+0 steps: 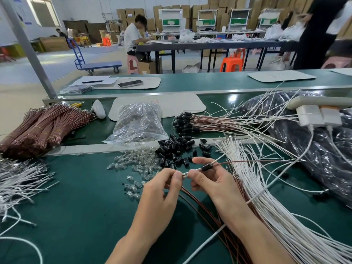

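My left hand (162,189) pinches a small clear bulb (184,175) between thumb and forefinger. My right hand (207,178) faces it and pinches the metal wire ends right at the bulb. A black socket cap (206,167) sits threaded on a brown wire (253,161) and a white wire (221,156) that run off to the right. Just beyond my hands lie a heap of loose clear bulbs (137,162) and a heap of loose black caps (175,149) on the green bench (80,206).
A sheaf of white wires (270,202) and some brown ones fan out under my right wrist. Finished capped wires (190,121) lie behind, beside a clear bag of bulbs (137,122). Brown wire bundles (43,126) sit left, white ones (17,181) nearer. A black bag (314,149) fills the right.
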`<act>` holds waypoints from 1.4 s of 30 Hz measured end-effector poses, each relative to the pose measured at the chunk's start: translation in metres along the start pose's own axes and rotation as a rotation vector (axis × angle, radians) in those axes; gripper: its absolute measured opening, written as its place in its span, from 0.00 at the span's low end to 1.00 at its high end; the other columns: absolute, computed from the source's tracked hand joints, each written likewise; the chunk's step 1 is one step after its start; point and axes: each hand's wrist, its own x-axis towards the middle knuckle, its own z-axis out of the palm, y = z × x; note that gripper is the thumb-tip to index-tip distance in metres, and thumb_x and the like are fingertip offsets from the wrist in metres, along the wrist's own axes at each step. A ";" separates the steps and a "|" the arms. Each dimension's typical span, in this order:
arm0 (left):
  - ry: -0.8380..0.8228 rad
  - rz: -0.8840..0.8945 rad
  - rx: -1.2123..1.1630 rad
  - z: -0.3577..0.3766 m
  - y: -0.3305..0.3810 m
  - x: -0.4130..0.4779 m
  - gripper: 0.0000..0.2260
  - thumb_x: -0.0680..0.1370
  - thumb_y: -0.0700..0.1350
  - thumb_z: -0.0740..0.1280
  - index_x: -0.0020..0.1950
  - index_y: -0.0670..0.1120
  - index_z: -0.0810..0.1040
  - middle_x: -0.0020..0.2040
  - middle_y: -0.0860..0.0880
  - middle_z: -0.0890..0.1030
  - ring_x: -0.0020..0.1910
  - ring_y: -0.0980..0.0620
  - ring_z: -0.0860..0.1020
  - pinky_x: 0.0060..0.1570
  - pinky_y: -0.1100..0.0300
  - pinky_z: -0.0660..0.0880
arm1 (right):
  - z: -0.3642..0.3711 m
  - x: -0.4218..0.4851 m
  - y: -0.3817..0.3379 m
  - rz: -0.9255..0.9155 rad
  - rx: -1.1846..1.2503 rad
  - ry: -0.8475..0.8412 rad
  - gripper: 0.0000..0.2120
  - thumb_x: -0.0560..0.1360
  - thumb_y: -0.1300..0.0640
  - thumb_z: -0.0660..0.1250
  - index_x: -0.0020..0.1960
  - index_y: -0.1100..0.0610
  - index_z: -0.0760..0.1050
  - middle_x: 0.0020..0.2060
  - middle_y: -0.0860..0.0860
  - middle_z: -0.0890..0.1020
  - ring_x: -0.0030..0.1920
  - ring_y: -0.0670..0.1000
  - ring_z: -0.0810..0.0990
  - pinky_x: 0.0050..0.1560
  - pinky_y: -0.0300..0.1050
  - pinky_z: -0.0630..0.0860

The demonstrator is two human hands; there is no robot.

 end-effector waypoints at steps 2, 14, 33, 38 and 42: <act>-0.002 0.004 -0.003 0.000 0.000 0.000 0.12 0.84 0.59 0.58 0.47 0.56 0.77 0.40 0.53 0.80 0.40 0.50 0.79 0.40 0.57 0.75 | -0.001 0.001 0.000 0.000 -0.009 0.004 0.13 0.70 0.52 0.76 0.54 0.45 0.82 0.42 0.54 0.86 0.43 0.49 0.85 0.45 0.38 0.81; -0.006 0.016 0.011 -0.001 0.003 0.000 0.12 0.83 0.59 0.58 0.45 0.58 0.76 0.38 0.53 0.79 0.38 0.50 0.78 0.37 0.65 0.72 | -0.002 0.001 -0.004 -0.035 -0.145 0.018 0.13 0.73 0.55 0.76 0.56 0.49 0.80 0.40 0.51 0.87 0.40 0.47 0.85 0.44 0.33 0.78; -0.009 0.068 0.138 0.001 0.004 -0.003 0.09 0.82 0.63 0.57 0.52 0.64 0.75 0.47 0.63 0.81 0.49 0.56 0.79 0.45 0.59 0.76 | -0.005 0.002 -0.001 -0.018 -0.067 0.020 0.17 0.68 0.49 0.77 0.56 0.45 0.80 0.43 0.51 0.87 0.44 0.48 0.86 0.50 0.33 0.78; 0.014 0.086 0.109 0.003 -0.001 -0.003 0.07 0.82 0.62 0.59 0.52 0.64 0.75 0.47 0.63 0.81 0.49 0.55 0.80 0.47 0.55 0.77 | -0.003 0.001 -0.002 -0.005 0.002 0.012 0.19 0.70 0.53 0.77 0.60 0.48 0.79 0.45 0.53 0.88 0.46 0.49 0.87 0.49 0.33 0.79; 0.089 0.090 0.079 0.001 -0.003 -0.001 0.05 0.82 0.61 0.60 0.53 0.64 0.75 0.47 0.61 0.81 0.48 0.55 0.81 0.47 0.60 0.76 | 0.000 0.004 -0.004 0.067 0.281 0.031 0.24 0.69 0.52 0.75 0.64 0.56 0.77 0.49 0.60 0.87 0.50 0.54 0.87 0.47 0.37 0.81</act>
